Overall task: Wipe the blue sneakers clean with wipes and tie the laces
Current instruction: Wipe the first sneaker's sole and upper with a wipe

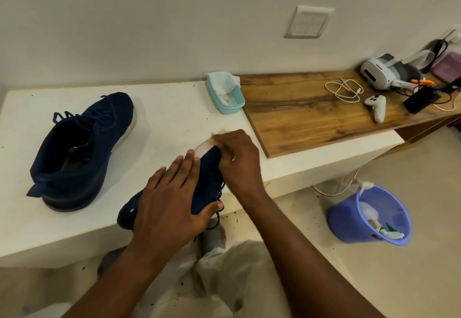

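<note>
One blue sneaker [208, 180] is held at the near edge of the white counter [174, 118] by the left hand [169, 200], fingers laid flat over it, thumb hooked round its side. A wipe [203, 147] is pinched in the right hand [239, 160] and pressed on the toe. The other sneaker [82, 153] is set further left on the counter.

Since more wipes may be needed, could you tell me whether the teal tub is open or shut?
Open: no lid covers the tub, and white wipes show inside, one draped over its far rim.
</note>
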The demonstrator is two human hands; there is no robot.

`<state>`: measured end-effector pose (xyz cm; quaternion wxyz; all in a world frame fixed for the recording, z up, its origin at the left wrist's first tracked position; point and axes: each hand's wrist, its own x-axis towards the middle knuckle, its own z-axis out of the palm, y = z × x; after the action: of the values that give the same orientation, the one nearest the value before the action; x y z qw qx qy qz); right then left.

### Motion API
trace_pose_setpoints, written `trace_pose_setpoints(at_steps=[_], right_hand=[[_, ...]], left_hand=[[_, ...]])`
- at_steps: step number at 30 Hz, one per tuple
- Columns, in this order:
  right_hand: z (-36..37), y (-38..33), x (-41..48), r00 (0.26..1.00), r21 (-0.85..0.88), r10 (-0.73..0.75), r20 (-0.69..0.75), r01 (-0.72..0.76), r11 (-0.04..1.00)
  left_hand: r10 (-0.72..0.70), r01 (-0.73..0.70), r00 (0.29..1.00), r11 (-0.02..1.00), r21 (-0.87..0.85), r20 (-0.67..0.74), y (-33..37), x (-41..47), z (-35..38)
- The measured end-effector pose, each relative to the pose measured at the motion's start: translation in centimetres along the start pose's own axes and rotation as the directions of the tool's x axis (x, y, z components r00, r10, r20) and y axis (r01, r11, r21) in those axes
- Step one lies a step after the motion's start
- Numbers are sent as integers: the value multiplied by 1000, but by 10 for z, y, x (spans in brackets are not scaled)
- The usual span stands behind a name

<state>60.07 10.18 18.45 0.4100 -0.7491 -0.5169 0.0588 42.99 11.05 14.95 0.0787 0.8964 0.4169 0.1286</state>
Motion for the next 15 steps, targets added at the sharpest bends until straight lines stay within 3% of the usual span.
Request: trace_pose_setpoints(at_steps=[2, 5, 7, 10, 12, 13, 15], right_hand=[[5, -1, 2, 998, -51, -65, 16, 66, 997], [-5, 22, 21, 963, 61, 248, -102, -243, 968], [-7, 28, 19, 936, 47, 339, -99, -335, 941], [3, -1, -2, 996, 27, 85, 4, -86, 996], [8, -8, -6, 997, -40, -67, 49, 69, 997], [7, -3, 3, 999, -49, -43, 26, 44, 998], [0, 16, 22, 982, -20, 178, -61, -180, 984]], left_hand=[[-1, 1, 1000, 1000, -12, -5, -1, 1, -1], [12, -12, 1000, 1000, 5, -11, 2, -2, -1], [17, -17, 1000, 1000, 11, -4, 3, -3, 0], [-2, 2, 1000, 1000, -1, 0, -1, 0, 0], [-9, 9, 1000, 1000, -14, 0, -2, 2, -1], [-8, 8, 1000, 1000, -18, -2, -2, 1, -2], [-1, 1, 1000, 1000, -10, -5, 0, -1, -2]])
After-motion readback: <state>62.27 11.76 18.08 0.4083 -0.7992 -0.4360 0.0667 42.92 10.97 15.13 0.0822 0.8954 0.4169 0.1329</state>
